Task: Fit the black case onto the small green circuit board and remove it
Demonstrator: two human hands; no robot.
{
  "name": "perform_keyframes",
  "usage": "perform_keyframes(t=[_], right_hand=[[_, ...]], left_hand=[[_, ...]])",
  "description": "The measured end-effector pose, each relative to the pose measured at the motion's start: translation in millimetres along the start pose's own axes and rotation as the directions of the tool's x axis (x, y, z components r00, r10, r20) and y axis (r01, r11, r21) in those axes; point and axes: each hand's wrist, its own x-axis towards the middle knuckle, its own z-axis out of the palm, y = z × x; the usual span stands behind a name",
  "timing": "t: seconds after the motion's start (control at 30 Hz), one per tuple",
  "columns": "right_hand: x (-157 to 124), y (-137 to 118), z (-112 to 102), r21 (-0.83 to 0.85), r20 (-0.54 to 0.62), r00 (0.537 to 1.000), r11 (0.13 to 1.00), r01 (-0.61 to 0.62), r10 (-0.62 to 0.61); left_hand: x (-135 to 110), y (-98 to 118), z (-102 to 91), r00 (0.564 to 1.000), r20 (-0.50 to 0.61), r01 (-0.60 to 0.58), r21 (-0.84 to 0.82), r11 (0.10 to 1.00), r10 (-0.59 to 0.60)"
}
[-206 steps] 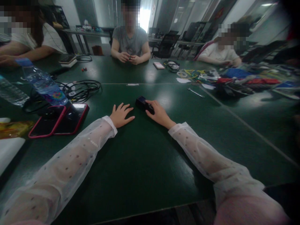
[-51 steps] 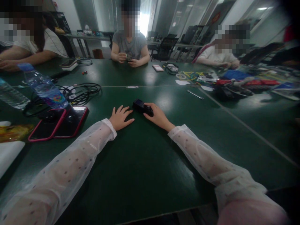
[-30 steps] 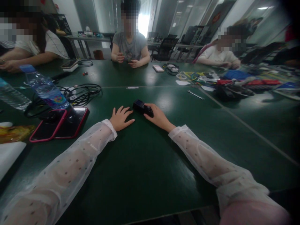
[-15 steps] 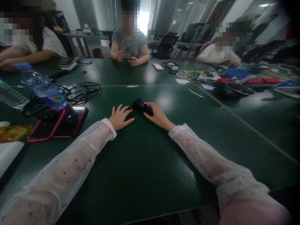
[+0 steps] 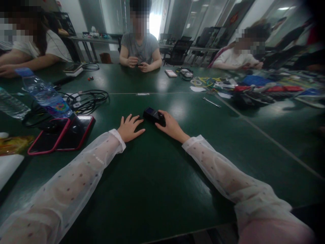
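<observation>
My left hand (image 5: 130, 128) lies flat on the dark green table (image 5: 157, 176), fingers spread, holding nothing. Just to its right a small black device (image 5: 152, 114) with a little screen rests on the table. My right hand (image 5: 170, 125) is curled over the near end of that device, fingers wrapped on it. Both arms wear sheer white dotted sleeves.
Two red-cased phones (image 5: 61, 135), a water bottle (image 5: 44, 94) and black cables (image 5: 87, 98) lie at the left. A metal tool (image 5: 212, 101) and a heap of coloured parts (image 5: 254, 86) sit at the right. Three people sit around the far side of the table.
My hands and the black device have stayed where they were. Only the view shifts slightly, and the person opposite moves their hands a little.
</observation>
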Motion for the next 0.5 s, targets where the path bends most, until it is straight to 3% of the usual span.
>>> perform_keyframes(t=[0.5], right_hand=[[0.7, 2.6, 2.4, -0.027, -0.029, 0.999, 0.999, -0.042, 0.041]], left_hand=[[-0.5, 1.1, -1.1, 1.0, 0.014, 0.003, 0.004, 1.0, -0.003]])
